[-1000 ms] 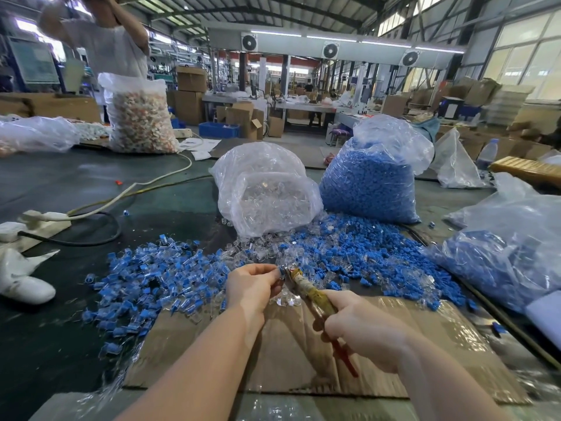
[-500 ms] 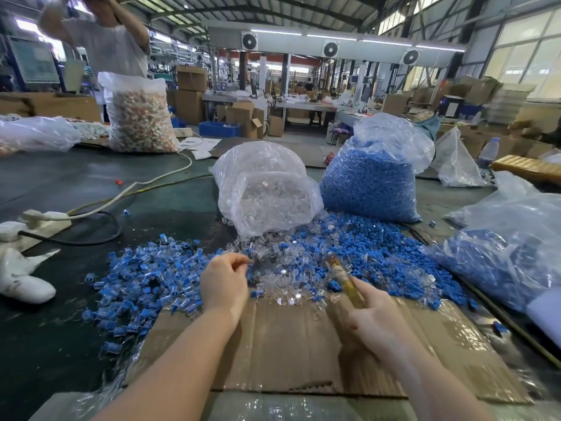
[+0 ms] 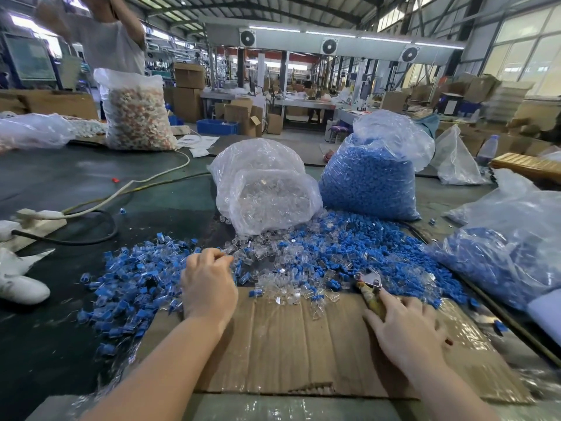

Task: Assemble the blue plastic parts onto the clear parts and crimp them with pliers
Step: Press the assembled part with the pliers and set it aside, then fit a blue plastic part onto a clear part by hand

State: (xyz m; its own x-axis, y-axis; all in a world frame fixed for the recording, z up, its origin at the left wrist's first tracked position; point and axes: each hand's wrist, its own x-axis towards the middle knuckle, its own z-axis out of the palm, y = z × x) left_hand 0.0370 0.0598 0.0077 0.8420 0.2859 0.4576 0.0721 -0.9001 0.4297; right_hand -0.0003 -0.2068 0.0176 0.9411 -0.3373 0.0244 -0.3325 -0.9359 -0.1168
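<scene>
Left hand: our left hand (image 3: 209, 285) hovers palm down at the edge of the parts, fingers curled in with the tips drawn together; we cannot tell whether anything sits between them.
Right hand: our right hand (image 3: 405, 328) lies on the cardboard sheet (image 3: 291, 341), fingers loosely spread over the handle of the pliers (image 3: 371, 288), resting on it rather than gripping.
Pliers: flat on the cardboard, metal head pointing away from us, just beyond our right fingertips and touching the blue heap.
Assembled pile: to the left of our left hand, a spread of assembled blue-and-clear pieces (image 3: 130, 284) on the dark table (image 3: 60, 183).
Clear parts: loose clear parts (image 3: 285, 287) lie between our two hands, at the far edge of the cardboard.
Blue parts: loose blue parts (image 3: 364, 250) are heaped beyond our right hand.
Clear bag: ahead of our left hand, a clear-parts bag (image 3: 264, 189) lies on its side, mouth toward us, clear parts spilling out.
Blue bag: ahead of our right hand, an upright blue-parts bag (image 3: 370, 183) is filled high, touching the clear one.
Right-side bag: to the right of our right hand, a slumped bag (image 3: 510, 256) holds more blue pieces.
Far bag: far beyond our left hand, a tall bag of mixed pale and orange pieces (image 3: 136, 113) stands before a person (image 3: 103, 41).
</scene>
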